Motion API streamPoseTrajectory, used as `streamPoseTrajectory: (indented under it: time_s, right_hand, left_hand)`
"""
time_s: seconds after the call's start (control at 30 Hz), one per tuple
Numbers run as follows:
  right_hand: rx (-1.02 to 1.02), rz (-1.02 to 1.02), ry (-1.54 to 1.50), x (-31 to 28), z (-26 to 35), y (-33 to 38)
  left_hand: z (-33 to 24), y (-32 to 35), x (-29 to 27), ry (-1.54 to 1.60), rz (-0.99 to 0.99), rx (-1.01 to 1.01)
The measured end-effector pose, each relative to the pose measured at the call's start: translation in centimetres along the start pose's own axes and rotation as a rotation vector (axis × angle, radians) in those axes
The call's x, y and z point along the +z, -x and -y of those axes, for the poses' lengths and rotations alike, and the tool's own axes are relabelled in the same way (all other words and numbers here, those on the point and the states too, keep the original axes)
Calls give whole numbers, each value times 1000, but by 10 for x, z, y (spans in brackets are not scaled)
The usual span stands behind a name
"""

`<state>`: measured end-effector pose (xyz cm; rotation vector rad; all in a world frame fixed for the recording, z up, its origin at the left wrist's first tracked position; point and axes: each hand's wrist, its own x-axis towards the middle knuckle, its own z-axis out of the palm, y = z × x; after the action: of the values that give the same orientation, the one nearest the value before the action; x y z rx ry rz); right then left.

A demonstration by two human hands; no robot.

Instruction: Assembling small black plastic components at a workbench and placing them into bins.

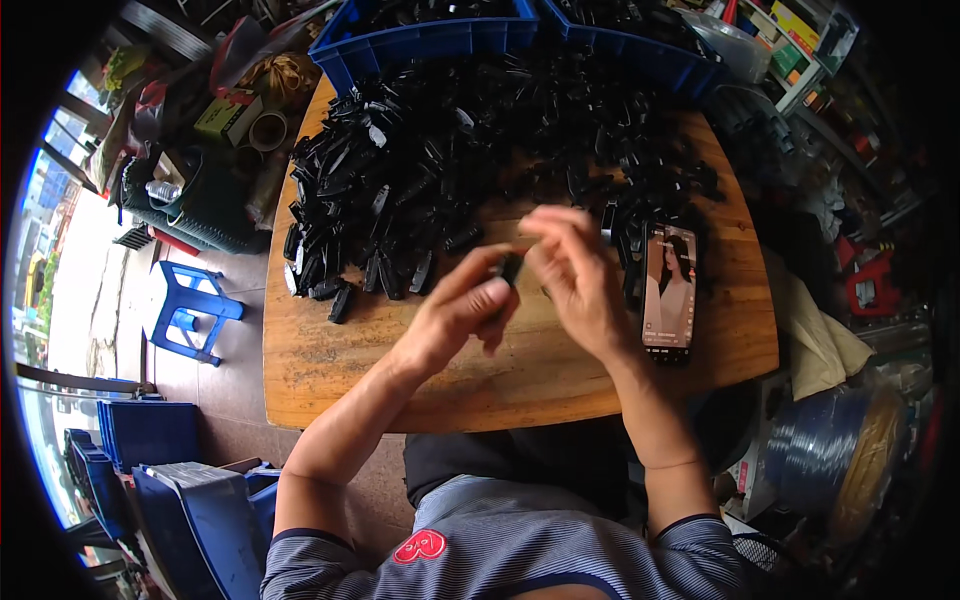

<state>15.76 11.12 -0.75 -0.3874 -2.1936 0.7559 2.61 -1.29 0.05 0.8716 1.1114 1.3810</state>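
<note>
Over the near half of the wooden table (340, 385), my left hand (455, 315) is closed on a small black plastic piece (509, 268), pinched between thumb and fingers. Just to its right is my right hand (580, 290), its fingers partly stretched and blurred by motion, with nothing visible in them. The two hands are close together; whether they touch is hard to tell. Beyond them a wide heap of similar black plastic pieces (420, 165) covers the far part of the tabletop. What exactly the pieces are I cannot make out.
A phone (670, 290) showing a video lies right of my right hand. Two blue crates (430, 42) with black pieces stand at the far edge. To the left are a blue stool (195, 310) and a dark green basket (215, 205); a wrapped blue spool (825, 450) sits at right.
</note>
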Motion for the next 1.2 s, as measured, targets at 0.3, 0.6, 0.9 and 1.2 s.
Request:
streamPoseTrajectory:
  time_s: [0.3, 0.6, 0.9, 1.2]
  right_hand:
    - [102, 68, 411, -15, -28, 5]
    - [123, -88, 146, -6, -14, 3]
    - [204, 81, -239, -5, 1, 5]
    - [472, 74, -784, -3, 9, 5]
  left_hand:
    - [-8, -16, -38, 124, -303, 347]
    - [16, -34, -29, -1718, -381, 476]
    - [15, -37, -34, -1688, -406, 459]
    - [1, -15, -11, -503, -171, 239]
